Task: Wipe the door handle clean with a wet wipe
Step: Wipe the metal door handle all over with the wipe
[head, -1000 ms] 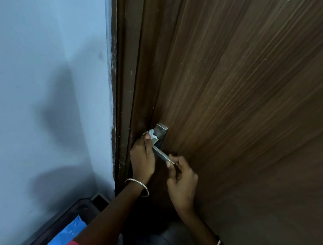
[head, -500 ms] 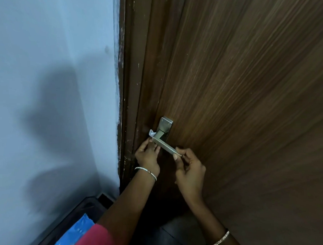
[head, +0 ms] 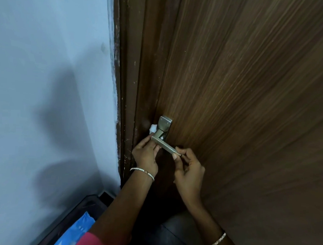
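Note:
A silver lever door handle (head: 164,141) on a square plate sits on the dark brown wooden door (head: 241,107). My left hand (head: 146,157) holds a white wet wipe (head: 153,129) pressed against the handle's inner end, near the plate. A bit of the wipe also shows behind the lever. My right hand (head: 188,169) pinches the free tip of the lever between thumb and fingers. Most of the wipe is hidden by my left fingers and the lever.
The brown door frame (head: 129,84) runs down just left of the handle, with a pale blue wall (head: 47,80) beyond it. A dark bin with a blue bag (head: 78,228) stands at the bottom left. The dark floor shows below my arms.
My left hand dropped from beside the plate to under the lever's inner end, and the wipe moved with it. My right hand has stayed on the lever tip.

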### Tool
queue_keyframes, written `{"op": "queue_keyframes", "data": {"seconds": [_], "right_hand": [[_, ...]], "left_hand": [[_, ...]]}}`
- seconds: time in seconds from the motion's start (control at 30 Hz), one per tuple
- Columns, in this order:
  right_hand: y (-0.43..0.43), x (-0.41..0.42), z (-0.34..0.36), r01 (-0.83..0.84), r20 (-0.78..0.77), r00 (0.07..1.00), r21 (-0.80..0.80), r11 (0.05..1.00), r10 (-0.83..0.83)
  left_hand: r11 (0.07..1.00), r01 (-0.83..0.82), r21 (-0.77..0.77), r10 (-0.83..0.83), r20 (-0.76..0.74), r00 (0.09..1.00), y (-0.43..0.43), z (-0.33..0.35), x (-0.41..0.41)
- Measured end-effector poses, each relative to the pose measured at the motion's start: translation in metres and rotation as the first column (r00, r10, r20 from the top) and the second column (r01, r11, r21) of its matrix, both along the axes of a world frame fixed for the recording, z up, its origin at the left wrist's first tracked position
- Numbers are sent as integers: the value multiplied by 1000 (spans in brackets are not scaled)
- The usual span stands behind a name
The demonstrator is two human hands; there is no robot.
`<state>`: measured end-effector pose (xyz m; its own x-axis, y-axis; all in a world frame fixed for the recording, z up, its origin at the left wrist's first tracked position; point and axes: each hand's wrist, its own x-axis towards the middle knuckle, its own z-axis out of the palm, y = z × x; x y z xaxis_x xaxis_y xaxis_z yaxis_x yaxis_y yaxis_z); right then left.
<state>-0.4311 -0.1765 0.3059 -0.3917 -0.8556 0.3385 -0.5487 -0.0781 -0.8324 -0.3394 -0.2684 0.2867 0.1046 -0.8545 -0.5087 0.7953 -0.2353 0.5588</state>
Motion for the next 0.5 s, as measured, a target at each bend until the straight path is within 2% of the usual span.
{"op": "queue_keyframes", "data": {"seconds": [0.2,0.37,0.5], "right_hand": [[0,-1,0,-2,27,1000,5,1000,1],[-1,-2,-1,9,27,1000,-3,1000,-9],[-3,-3,-4,9,28,1000,-13,1000,-8]], "left_hand": [[996,23,-90,-21,17,1000,1,-5,3],[996,28,-83,-17,132,991,0,-14,0],[995,-33,-97,63,327,943,-1,-25,-9]]}}
